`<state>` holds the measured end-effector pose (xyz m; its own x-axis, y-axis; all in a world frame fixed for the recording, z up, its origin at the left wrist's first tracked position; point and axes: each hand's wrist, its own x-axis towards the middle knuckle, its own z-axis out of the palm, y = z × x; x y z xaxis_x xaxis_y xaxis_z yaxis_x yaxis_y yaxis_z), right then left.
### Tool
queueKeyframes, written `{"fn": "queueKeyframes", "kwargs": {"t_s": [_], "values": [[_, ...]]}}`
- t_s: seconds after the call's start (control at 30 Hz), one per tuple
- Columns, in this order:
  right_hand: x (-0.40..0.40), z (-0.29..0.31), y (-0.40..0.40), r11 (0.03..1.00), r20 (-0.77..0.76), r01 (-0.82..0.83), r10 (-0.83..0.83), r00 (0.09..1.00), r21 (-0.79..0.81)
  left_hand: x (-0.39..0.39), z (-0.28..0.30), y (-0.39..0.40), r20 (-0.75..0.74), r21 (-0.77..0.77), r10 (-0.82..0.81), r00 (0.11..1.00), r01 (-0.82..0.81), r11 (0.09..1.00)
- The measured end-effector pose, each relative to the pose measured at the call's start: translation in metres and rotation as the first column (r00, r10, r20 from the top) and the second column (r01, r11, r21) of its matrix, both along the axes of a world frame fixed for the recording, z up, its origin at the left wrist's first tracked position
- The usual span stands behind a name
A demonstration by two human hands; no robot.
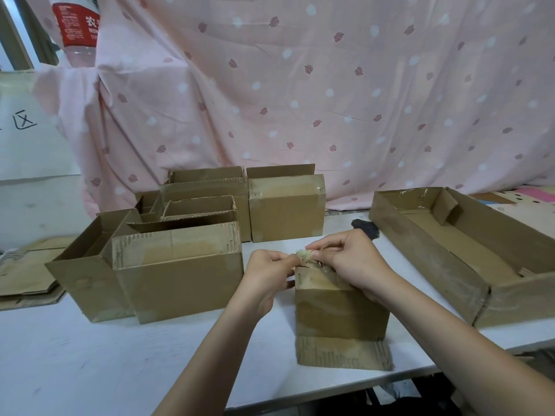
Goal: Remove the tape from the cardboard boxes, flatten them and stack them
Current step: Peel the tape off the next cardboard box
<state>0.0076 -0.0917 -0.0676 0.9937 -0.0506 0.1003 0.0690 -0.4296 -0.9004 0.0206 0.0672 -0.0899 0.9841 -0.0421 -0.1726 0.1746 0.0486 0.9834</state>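
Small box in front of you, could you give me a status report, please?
Both hands, left and right, pinching a tape wad. Small box upright, unflattened. Nothing obstructing.

Both bare forearms reach forward and inward from the lower edge of view, wrists converging at centre. Left hand (265, 280) sits palm-in, fingers curled, thumb and fingertips pinching at a small wad held between the two hands. Right hand (348, 262) sits slightly higher and just beside the left, back of hand up, knuckles bent, its thumb and forefinger pinching the same wad; the fingertips of both hands nearly touch.
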Motion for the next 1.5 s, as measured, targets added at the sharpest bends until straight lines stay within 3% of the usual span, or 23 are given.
{"fn": "queueKeyframes", "kwargs": {"t_s": [0.33, 0.43, 0.47, 0.53, 0.67, 0.73, 0.8, 0.87, 0.93, 1.0, 1.1, 1.23, 1.37, 1.5], "values": [[0.001, -0.002, -0.001, 0.979, 0.100, 0.204, -0.206, 0.974, 0.030, -0.006, -0.005, -0.013, 0.171, 0.242, 0.113, 0.979, -0.153, 0.958], [0.005, 0.005, -0.006, 0.926, 0.000, 0.244, -0.254, 0.967, 0.287, -0.012, -0.005, -0.016, 0.284, 0.353, 0.116, 0.952, -0.216, 0.910], [0.006, 0.008, -0.009, 0.898, -0.045, 0.240, -0.240, 0.970, 0.368, -0.013, -0.004, -0.018, 0.326, 0.397, 0.094, 0.941, -0.226, 0.889], [0.008, 0.012, -0.016, 0.906, -0.066, 0.215, -0.205, 0.976, 0.364, -0.014, -0.002, -0.020, 0.387, 0.477, 0.006, 0.922, -0.206, 0.855], [0.007, 0.013, -0.027, 0.979, 0.037, 0.195, -0.197, 0.980, 0.061, -0.012, -0.001, -0.015, 0.475, 0.652, -0.292, 0.830, -0.109, 0.750], [0.003, 0.017, -0.033, 0.983, 0.007, 0.184, -0.184, 0.983, 0.024, -0.014, 0.003, -0.010, 0.464, 0.703, -0.394, 0.794, -0.059, 0.709], [-0.004, 0.026, -0.038, 0.976, -0.102, 0.113, -0.095, 0.990, 0.185, -0.013, 0.008, -0.008, 0.396, 0.783, -0.484, 0.780, -0.012, 0.622], [-0.009, 0.036, -0.040, 0.908, -0.179, 0.052, 0.026, 0.984, 0.415, -0.009, 0.010, -0.007, 0.297, 0.870, -0.543, 0.785, 0.013, 0.493], [-0.008, 0.041, -0.046, 0.878, -0.200, 0.047, 0.057, 0.978, 0.477, -0.010, 0.009, -0.010, 0.218, 0.919, -0.586, 0.781, 0.037, 0.392], [-0.008, 0.043, -0.049, 0.896, -0.197, 0.060, 0.031, 0.980, 0.439, -0.011, 0.005, -0.014, 0.213, 0.926, -0.611, 0.762, 0.041, 0.374], [-0.009, 0.040, -0.059, 0.969, -0.155, 0.046, -0.008, 0.988, 0.242, -0.012, -0.001, -0.016, 0.214, 0.917, -0.624, 0.751, 0.065, 0.393], [-0.018, 0.043, -0.075, 1.000, -0.121, -0.012, 0.012, 0.993, 0.004, -0.009, -0.002, -0.014, 0.151, 0.968, -0.620, 0.770, 0.011, 0.250], [-0.022, 0.055, -0.091, 0.982, 0.018, 0.087, -0.085, 0.996, -0.168, -0.007, 0.007, -0.008, 0.084, 0.987, -0.597, 0.798, 0.017, 0.162], [-0.018, 0.057, -0.098, 0.937, -0.006, 0.036, -0.041, 0.999, -0.347, -0.012, 0.008, -0.010, 0.103, 0.995, -0.636, 0.765, -0.076, 0.071]]}}
